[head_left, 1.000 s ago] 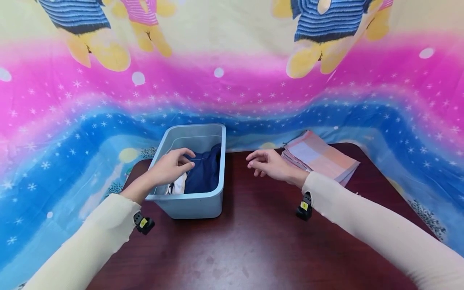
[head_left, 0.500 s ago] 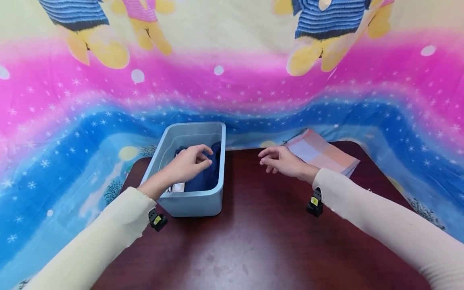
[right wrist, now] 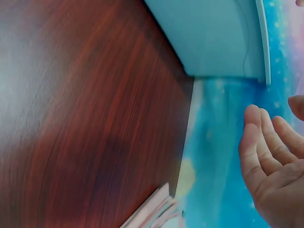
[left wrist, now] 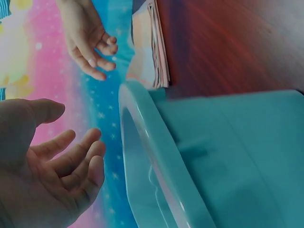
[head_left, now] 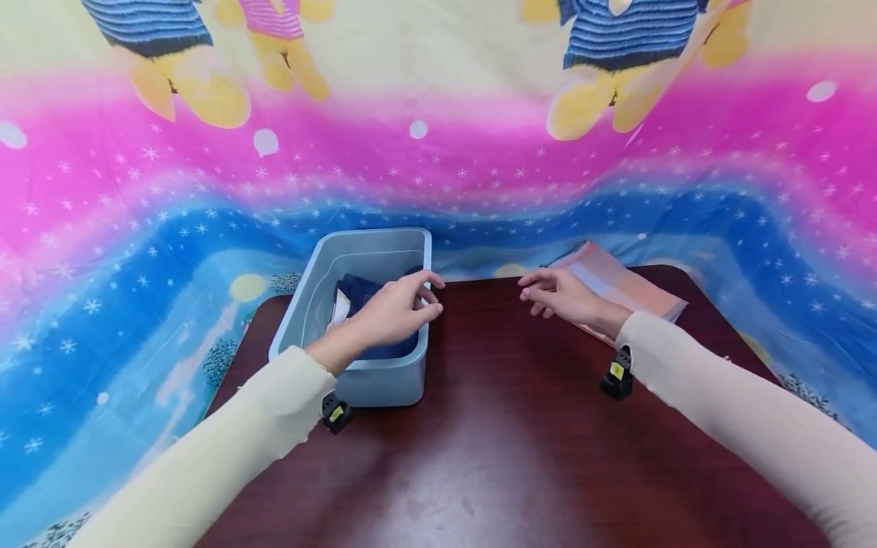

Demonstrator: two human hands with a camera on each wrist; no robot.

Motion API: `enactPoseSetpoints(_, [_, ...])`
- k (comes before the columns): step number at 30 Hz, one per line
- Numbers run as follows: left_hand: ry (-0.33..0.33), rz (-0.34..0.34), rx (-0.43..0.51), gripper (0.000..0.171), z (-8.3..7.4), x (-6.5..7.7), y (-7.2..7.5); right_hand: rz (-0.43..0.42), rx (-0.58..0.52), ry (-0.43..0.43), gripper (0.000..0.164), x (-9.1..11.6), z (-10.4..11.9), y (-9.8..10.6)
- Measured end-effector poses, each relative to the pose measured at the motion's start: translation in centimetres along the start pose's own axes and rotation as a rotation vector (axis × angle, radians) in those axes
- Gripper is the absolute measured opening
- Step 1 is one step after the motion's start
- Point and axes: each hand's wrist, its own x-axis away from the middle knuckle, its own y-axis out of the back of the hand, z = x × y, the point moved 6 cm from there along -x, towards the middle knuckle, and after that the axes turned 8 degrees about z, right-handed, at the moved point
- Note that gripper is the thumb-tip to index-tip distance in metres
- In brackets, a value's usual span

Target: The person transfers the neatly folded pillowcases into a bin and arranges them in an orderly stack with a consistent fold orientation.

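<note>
My left hand [head_left: 393, 310] hovers above the right rim of a grey-blue plastic bin [head_left: 384, 386], fingers loosely bent and holding nothing. In the left wrist view its palm and relaxed fingertips show beside the bin's rim [left wrist: 156, 156]. Inside the bin lies dark navy cloth [head_left: 358, 289] with a white patch [head_left: 340, 306] at its left; my left hand and forearm hide part of it. My right hand [head_left: 572, 297] is raised in front of a folded peach-and-white checked cloth [head_left: 633, 283], its fingers relaxed with nothing between them.
The dark red-brown wooden table [head_left: 473, 426] carries the bin at the left and the folded cloth at the back right. Behind it hangs a printed curtain [head_left: 479, 167] in pink, blue and cream, close to the table's back edge. Small black cameras hang at both wrists.
Both hands have moved right. My left hand went from over the bin's inside to its right rim; my right hand came nearer the folded cloth and now overlaps it.
</note>
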Motion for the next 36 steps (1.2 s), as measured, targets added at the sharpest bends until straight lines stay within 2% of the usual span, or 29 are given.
enactPoseSetpoints(7, [-0.006,-0.004,0.0,0.038,-1.7,-1.0,-1.4,-0.013,-0.004,-0.012,0.039,0.5,-1.8,1.6])
enactPoseSetpoints(13, [-0.007,-0.012,-0.026,0.038,-2.6,-1.8,-2.9,-0.031,0.042,-0.057,0.043,0.9,-3.1,2.7])
enactPoseSetpoints(19, [0.023,0.033,-0.056,0.038,-2.8,-2.6,-4.8,-0.033,0.069,-0.101,0.046,1.3,-4.3,3.4])
enactPoseSetpoints(28, [0.043,0.055,-0.083,0.038,-3.4,-3.5,-7.0,-0.03,0.135,-0.154,0.043,1.8,-5.7,4.3])
enactPoseSetpoints(36, [0.04,0.068,-0.086,0.037,-3.3,-4.0,-9.3,-0.012,0.145,-0.153,0.045,2.3,-6.7,4.4])
